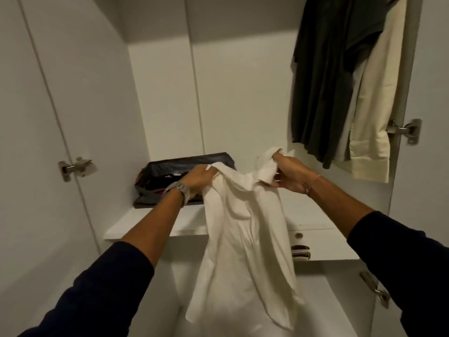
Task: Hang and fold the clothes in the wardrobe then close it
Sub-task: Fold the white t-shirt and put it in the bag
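The open white wardrobe [170, 93] fills the view. A white shirt [243, 239] hangs before its shelf [145, 222], top edge bunched in both grips: left hand [200, 178] and right hand [290, 175] each clench fabric.

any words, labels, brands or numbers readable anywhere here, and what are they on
None can be read.
White shirt, gripped by the left hand and the right hand: no tag or print shows.
Black bag on the shelf: a small white mark inside it, too blurred to read.
Wristwatch: face not legible.
Hanging dark garment and cream garment: no label visible.
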